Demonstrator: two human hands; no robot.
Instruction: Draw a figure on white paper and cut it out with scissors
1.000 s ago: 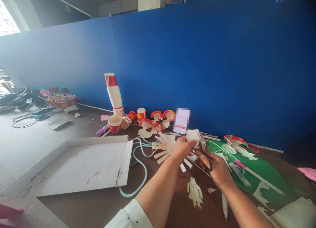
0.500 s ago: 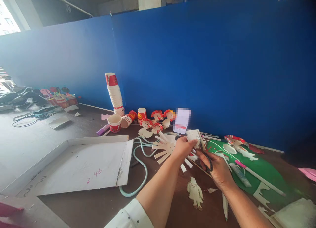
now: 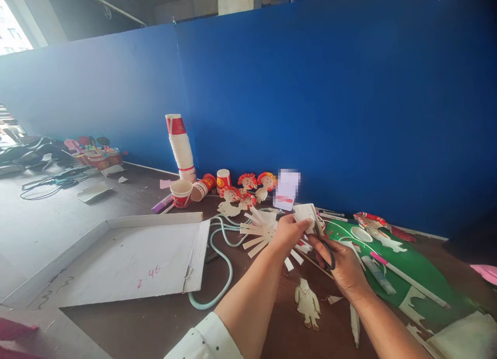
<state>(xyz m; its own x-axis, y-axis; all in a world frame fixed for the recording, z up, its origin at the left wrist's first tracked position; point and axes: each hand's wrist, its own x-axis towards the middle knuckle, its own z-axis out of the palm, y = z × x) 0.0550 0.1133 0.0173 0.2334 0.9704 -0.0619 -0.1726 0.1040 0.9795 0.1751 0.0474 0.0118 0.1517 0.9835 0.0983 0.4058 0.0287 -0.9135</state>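
My left hand (image 3: pixel 290 231) is closed on a white piece of paper (image 3: pixel 304 213), thumb on top. Black-handled scissors (image 3: pixel 329 254) sit in my right hand (image 3: pixel 344 266), the fingers through the handle loops. Their blades lie at the right side of the paper, partly hidden by it and my fingers. Below my left hand rests a paper cup cut into spread strips (image 3: pixel 261 233), with a small face drawn on its base. Nearer to me on the table lies a cut-out paper figure of a body (image 3: pixel 307 303), without a head.
A white cardboard tray (image 3: pixel 128 260) lies left, beside a pale blue cord (image 3: pixel 230 266). Behind stand stacked paper cups (image 3: pixel 180 149) and several paper dolls with red fringes (image 3: pixel 230 196). Right, a green sheet (image 3: pixel 419 266) carries a pink-capped marker (image 3: pixel 407 278), a glue tube (image 3: pixel 377 274) and scraps.
The scissors have shifted very slightly at the paper's right side. Both hands keep their places and their hold; nothing else has visibly moved.
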